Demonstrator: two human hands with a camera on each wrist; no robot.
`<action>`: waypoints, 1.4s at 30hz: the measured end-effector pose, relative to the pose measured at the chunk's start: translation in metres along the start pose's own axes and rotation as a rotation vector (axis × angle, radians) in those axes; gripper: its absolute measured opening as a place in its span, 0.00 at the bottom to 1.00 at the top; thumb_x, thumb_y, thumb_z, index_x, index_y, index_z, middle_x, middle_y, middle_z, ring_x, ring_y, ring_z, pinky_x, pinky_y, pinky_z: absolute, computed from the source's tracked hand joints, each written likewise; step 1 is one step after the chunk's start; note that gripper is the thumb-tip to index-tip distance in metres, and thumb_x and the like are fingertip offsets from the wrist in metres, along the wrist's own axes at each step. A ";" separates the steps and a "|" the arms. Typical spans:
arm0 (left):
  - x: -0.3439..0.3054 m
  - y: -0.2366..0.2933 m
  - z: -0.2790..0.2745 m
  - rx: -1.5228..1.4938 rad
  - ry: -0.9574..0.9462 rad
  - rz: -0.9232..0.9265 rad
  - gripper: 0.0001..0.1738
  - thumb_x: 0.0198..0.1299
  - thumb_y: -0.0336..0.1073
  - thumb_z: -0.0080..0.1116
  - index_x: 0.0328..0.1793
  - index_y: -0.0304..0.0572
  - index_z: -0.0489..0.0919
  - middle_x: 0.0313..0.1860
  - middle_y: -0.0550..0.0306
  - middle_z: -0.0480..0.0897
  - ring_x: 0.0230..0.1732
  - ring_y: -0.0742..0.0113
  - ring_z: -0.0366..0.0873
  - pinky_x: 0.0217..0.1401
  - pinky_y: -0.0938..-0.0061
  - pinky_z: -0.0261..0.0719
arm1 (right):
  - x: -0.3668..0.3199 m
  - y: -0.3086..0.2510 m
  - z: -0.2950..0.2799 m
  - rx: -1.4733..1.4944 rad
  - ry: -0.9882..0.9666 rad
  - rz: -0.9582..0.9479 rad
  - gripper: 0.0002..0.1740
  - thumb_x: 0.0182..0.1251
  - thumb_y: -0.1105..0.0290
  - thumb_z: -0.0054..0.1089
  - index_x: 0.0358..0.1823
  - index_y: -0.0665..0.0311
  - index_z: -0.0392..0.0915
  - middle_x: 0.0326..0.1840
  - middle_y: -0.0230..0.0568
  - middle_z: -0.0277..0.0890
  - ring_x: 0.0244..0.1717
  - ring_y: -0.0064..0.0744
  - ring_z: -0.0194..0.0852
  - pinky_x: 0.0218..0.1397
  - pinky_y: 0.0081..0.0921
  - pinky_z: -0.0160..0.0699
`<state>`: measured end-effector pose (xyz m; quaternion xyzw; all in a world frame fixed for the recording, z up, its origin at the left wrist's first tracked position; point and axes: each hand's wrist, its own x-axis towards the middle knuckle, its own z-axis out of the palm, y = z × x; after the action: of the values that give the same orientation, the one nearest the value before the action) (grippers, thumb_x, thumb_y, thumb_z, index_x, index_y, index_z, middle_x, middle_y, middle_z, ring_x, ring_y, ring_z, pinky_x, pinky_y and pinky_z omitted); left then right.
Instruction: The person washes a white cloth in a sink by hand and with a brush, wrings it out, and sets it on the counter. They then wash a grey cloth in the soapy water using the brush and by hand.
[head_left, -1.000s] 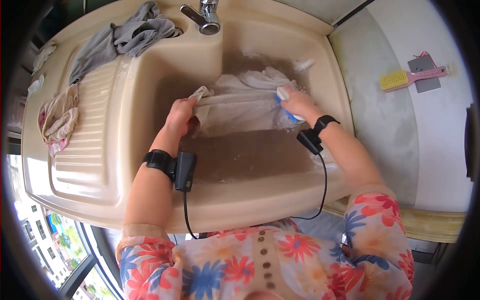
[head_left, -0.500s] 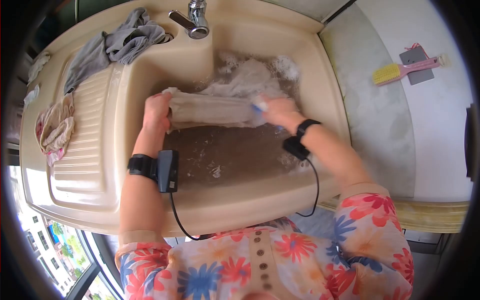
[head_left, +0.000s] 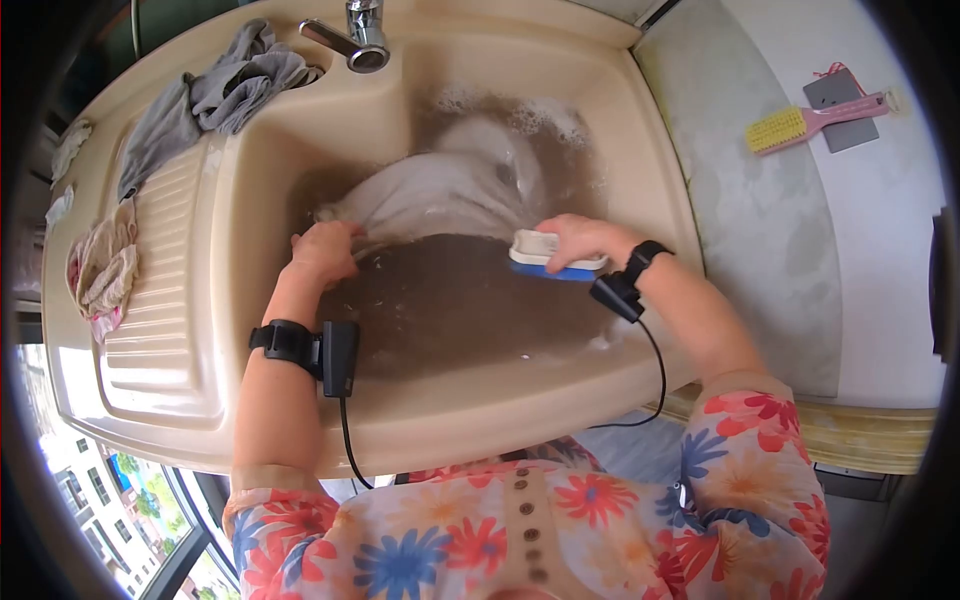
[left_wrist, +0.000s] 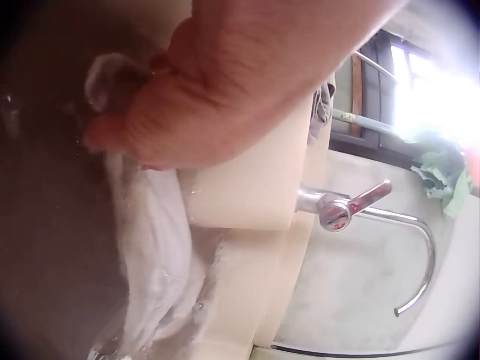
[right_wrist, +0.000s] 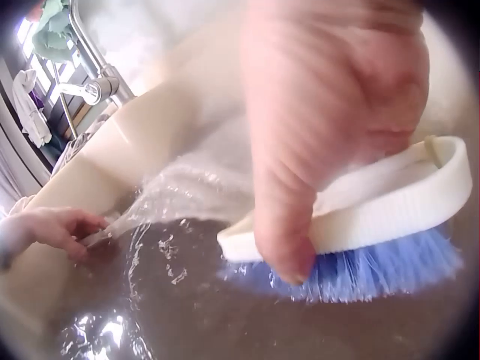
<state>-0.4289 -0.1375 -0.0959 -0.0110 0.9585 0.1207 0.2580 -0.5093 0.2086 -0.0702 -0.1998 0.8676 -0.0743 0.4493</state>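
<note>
A white cloth [head_left: 440,190] lies partly under the murky grey water [head_left: 440,310] of the basin. At its left end my left hand [head_left: 325,250] pinches the cloth's edge; the left wrist view shows the fabric [left_wrist: 154,240] trailing from under the fingers. My right hand [head_left: 585,240] grips a scrub brush [head_left: 555,258] with a white handle and blue bristles, held over the water near the basin's right side. In the right wrist view the brush's blue bristles [right_wrist: 360,274] point down, with the thumb along the handle's side.
The beige sink [head_left: 640,200] has a ribbed drainboard [head_left: 165,300] at left, holding a grey cloth [head_left: 240,85] and a crumpled pinkish cloth [head_left: 105,265]. A chrome faucet [head_left: 365,40] stands at the back. A pink brush with yellow bristles [head_left: 780,130] lies on the right ledge.
The right hand lifted the brush off the cloth and moved down toward the near side. The cloth, stretched between both hands before, has sunk back into the water. The left hand stays at its left end.
</note>
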 end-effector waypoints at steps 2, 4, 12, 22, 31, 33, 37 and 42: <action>-0.009 -0.001 -0.021 -0.216 -0.106 -0.021 0.26 0.39 0.37 0.65 0.50 0.45 0.77 0.39 0.50 0.80 0.43 0.58 0.78 0.48 0.62 0.75 | -0.016 0.019 -0.022 0.166 -0.095 0.017 0.37 0.36 0.60 0.68 0.54 0.65 0.71 0.48 0.46 0.74 0.50 0.38 0.72 0.53 0.27 0.69; -0.010 -0.002 -0.026 -0.433 -0.207 -0.031 0.21 0.39 0.37 0.65 0.43 0.40 0.81 0.33 0.50 0.82 0.38 0.61 0.79 0.43 0.69 0.76 | -0.034 0.033 -0.055 0.373 -0.032 0.028 0.34 0.38 0.60 0.68 0.51 0.65 0.74 0.42 0.39 0.77 0.42 0.34 0.75 0.46 0.28 0.73; 0.012 -0.001 0.012 -0.734 0.218 -0.096 0.26 0.44 0.43 0.63 0.46 0.30 0.75 0.33 0.47 0.79 0.33 0.60 0.77 0.32 0.68 0.74 | 0.028 0.000 -0.062 0.179 0.702 -0.057 0.33 0.45 0.56 0.63 0.50 0.71 0.70 0.43 0.53 0.76 0.41 0.44 0.77 0.46 0.31 0.74; 0.001 0.009 0.000 -1.041 0.209 -0.241 0.17 0.50 0.33 0.54 0.46 0.30 0.76 0.33 0.51 0.79 0.31 0.61 0.76 0.30 0.67 0.74 | 0.073 -0.120 0.042 -0.215 0.528 -0.211 0.31 0.59 0.59 0.47 0.65 0.56 0.57 0.45 0.56 0.75 0.46 0.52 0.74 0.48 0.43 0.72; 0.015 0.010 0.002 -1.178 0.091 -0.193 0.26 0.51 0.39 0.54 0.56 0.32 0.71 0.44 0.49 0.77 0.44 0.56 0.75 0.40 0.55 0.72 | 0.028 -0.041 -0.040 -0.113 0.674 0.096 0.28 0.58 0.56 0.46 0.59 0.60 0.66 0.54 0.44 0.72 0.57 0.43 0.69 0.56 0.30 0.70; 0.001 0.027 -0.010 -1.148 0.086 -0.236 0.28 0.50 0.39 0.54 0.58 0.32 0.69 0.46 0.48 0.76 0.43 0.56 0.75 0.39 0.57 0.72 | 0.024 -0.103 -0.032 0.151 0.527 -0.040 0.36 0.59 0.49 0.47 0.67 0.58 0.57 0.55 0.52 0.71 0.55 0.48 0.70 0.55 0.33 0.69; -0.017 0.021 -0.024 -1.025 0.125 -0.232 0.27 0.49 0.37 0.56 0.54 0.27 0.71 0.43 0.47 0.77 0.41 0.58 0.75 0.37 0.65 0.73 | 0.064 -0.159 0.033 0.100 0.482 -0.167 0.35 0.60 0.52 0.47 0.68 0.56 0.55 0.52 0.56 0.72 0.54 0.52 0.69 0.55 0.40 0.69; -0.017 0.005 -0.029 -1.251 0.132 0.029 0.15 0.49 0.32 0.54 0.40 0.26 0.77 0.30 0.54 0.78 0.32 0.65 0.75 0.33 0.69 0.72 | 0.037 -0.063 -0.009 -0.547 0.351 0.126 0.26 0.60 0.58 0.44 0.60 0.56 0.63 0.45 0.50 0.76 0.48 0.45 0.74 0.48 0.39 0.73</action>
<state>-0.4290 -0.1402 -0.0623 -0.1541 0.7205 0.6612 0.1414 -0.5185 0.1353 -0.0731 -0.2433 0.9302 0.1560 0.2262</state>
